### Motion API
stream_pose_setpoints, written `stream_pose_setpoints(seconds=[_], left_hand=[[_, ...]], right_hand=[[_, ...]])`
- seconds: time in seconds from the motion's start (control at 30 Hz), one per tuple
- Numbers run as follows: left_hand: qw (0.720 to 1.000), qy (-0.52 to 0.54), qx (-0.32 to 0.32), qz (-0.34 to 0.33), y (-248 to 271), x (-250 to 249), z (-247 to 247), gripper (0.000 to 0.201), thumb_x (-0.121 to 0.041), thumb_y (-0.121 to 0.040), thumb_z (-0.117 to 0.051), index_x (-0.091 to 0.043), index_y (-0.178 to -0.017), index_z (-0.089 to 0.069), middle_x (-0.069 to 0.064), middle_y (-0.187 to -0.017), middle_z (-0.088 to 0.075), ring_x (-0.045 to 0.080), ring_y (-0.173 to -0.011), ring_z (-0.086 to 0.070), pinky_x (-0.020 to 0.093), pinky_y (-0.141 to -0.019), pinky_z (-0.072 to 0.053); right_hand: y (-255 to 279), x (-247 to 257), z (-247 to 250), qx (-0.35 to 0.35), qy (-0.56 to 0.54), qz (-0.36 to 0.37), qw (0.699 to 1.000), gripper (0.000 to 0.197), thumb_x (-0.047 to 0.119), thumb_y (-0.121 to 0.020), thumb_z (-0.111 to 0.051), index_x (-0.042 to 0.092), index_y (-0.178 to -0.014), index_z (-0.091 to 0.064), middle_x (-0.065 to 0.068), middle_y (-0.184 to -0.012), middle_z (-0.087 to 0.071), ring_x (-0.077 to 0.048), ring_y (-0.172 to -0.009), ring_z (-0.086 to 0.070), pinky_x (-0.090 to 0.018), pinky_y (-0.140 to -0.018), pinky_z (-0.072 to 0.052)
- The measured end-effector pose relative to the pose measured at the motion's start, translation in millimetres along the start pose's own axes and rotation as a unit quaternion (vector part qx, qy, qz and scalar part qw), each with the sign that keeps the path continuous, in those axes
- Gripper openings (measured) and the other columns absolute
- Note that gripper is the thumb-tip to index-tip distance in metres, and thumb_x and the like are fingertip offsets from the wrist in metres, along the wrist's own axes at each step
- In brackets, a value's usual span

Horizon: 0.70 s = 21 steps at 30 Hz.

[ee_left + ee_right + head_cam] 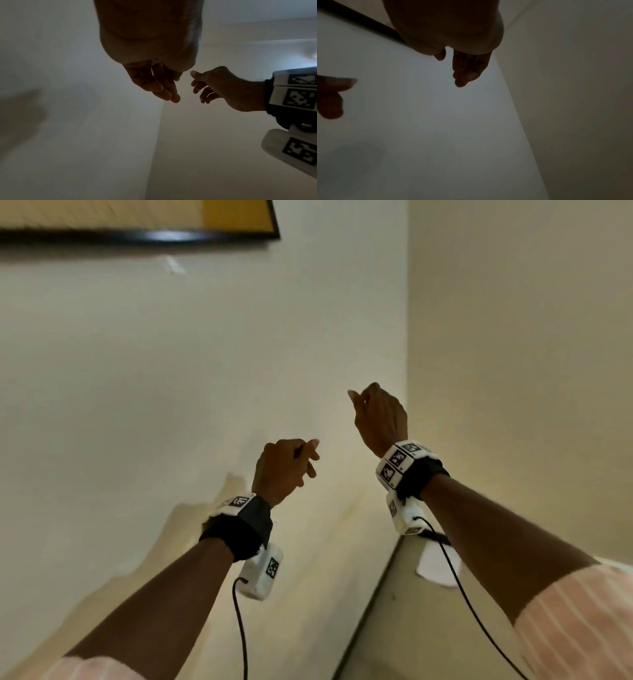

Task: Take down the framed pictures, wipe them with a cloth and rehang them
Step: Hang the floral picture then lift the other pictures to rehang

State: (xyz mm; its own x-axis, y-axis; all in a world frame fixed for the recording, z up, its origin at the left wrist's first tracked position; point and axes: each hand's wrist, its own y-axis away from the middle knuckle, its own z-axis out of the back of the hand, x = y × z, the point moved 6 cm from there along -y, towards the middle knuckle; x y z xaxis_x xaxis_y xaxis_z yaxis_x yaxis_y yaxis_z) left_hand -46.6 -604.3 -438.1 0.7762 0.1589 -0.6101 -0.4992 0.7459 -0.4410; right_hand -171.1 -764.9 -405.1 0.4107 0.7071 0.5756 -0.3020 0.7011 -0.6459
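Note:
A framed picture [171, 234] with a black frame and a yellow print hangs on the cream wall at the top left; only its lower edge and corner show. The frame's dark edge [359, 20] also crosses the right wrist view. My left hand [286, 467] is raised in front of the wall well below the frame, fingers loosely curled and holding nothing. My right hand [376, 416] is a little higher and to the right, near the wall corner, also loosely curled and holding nothing. The two hands [154, 81] [223, 88] are apart. No cloth is in view.
Two cream walls meet in a corner [407, 337] just right of my right hand. A small pale mark [174, 265] sits on the wall under the frame. A ledge at the lower right carries a white object [438, 570]. Black cables hang from both wrists.

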Motion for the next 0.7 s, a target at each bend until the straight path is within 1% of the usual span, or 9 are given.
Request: stream_pose_setpoints(seconds=[0.1,0.2,0.27,0.33,0.4,0.5,0.63,0.7], left_hand=[[0.994,0.048,0.092,0.016,46,6,-61,0.038,-0.046,-0.097,-0.052,-0.021,-0.076,-0.072,-0.006,-0.060,-0.070,0.014,-0.045,-0.062,0.023,-0.055,-0.052],[0.975,0.097,0.198,0.032,96,0,-129,0.035,-0.041,-0.097,-0.054,-0.016,-0.081,-0.072,-0.002,-0.064,-0.072,0.017,-0.048,-0.063,0.023,-0.051,-0.049],[0.950,0.119,0.285,0.042,135,-9,-178,0.031,-0.038,-0.096,-0.057,-0.014,-0.081,-0.070,0.001,-0.068,-0.073,0.017,-0.049,-0.062,0.023,-0.049,-0.047],[0.917,0.128,0.374,0.056,175,-19,-225,0.028,-0.037,-0.095,-0.058,-0.015,-0.080,-0.066,0.002,-0.073,-0.074,0.017,-0.049,-0.061,0.024,-0.048,-0.048],[0.886,0.134,0.439,0.065,218,-30,-264,0.029,-0.037,-0.096,-0.058,-0.011,-0.087,-0.066,0.005,-0.078,-0.074,0.017,-0.051,-0.061,0.022,-0.046,-0.047],[0.857,0.150,0.487,0.070,281,-50,-307,0.036,-0.039,-0.096,-0.057,-0.005,-0.096,-0.068,0.006,-0.082,-0.074,0.017,-0.055,-0.061,0.022,-0.047,-0.046],[0.816,0.149,0.555,0.066,364,-87,-348,0.032,-0.038,-0.097,-0.058,-0.008,-0.094,-0.066,0.006,-0.084,-0.074,0.016,-0.056,-0.062,0.022,-0.048,-0.048],[0.799,0.138,0.582,0.058,391,-105,-364,0.030,-0.039,-0.096,-0.058,-0.010,-0.094,-0.066,0.005,-0.082,-0.074,0.016,-0.057,-0.063,0.022,-0.049,-0.048]], right_hand=[[72,-51,17,0.027,0.044,-0.076,0.996,0.041,0.048,-0.100,-0.040,0.011,-0.097,-0.056,-0.008,-0.090,-0.067,-0.030,-0.080,-0.062,-0.030,-0.064,-0.033],[154,-107,46,0.054,0.087,-0.154,0.983,0.038,0.047,-0.100,-0.043,0.011,-0.095,-0.057,-0.009,-0.091,-0.068,-0.031,-0.082,-0.062,-0.031,-0.065,-0.035],[215,-145,73,0.070,0.124,-0.205,0.968,0.036,0.044,-0.100,-0.045,0.010,-0.094,-0.056,-0.012,-0.091,-0.068,-0.034,-0.084,-0.062,-0.032,-0.064,-0.036],[277,-180,105,0.081,0.164,-0.253,0.950,0.033,0.040,-0.100,-0.046,0.009,-0.093,-0.056,-0.015,-0.092,-0.069,-0.036,-0.087,-0.062,-0.032,-0.064,-0.037],[336,-208,138,0.093,0.201,-0.309,0.925,0.033,0.039,-0.100,-0.046,0.009,-0.094,-0.057,-0.016,-0.095,-0.069,-0.038,-0.089,-0.062,-0.034,-0.067,-0.041],[410,-238,183,0.117,0.250,-0.373,0.886,0.036,0.042,-0.099,-0.046,0.007,-0.097,-0.056,-0.016,-0.096,-0.068,-0.038,-0.091,-0.061,-0.038,-0.073,-0.047],[494,-258,247,0.116,0.281,-0.441,0.844,0.038,0.043,-0.099,-0.046,0.006,-0.100,-0.055,-0.016,-0.097,-0.067,-0.037,-0.093,-0.060,-0.037,-0.072,-0.043],[528,-262,277,0.108,0.285,-0.465,0.831,0.036,0.042,-0.099,-0.047,0.007,-0.102,-0.056,-0.015,-0.100,-0.067,-0.037,-0.096,-0.061,-0.036,-0.072,-0.041]])
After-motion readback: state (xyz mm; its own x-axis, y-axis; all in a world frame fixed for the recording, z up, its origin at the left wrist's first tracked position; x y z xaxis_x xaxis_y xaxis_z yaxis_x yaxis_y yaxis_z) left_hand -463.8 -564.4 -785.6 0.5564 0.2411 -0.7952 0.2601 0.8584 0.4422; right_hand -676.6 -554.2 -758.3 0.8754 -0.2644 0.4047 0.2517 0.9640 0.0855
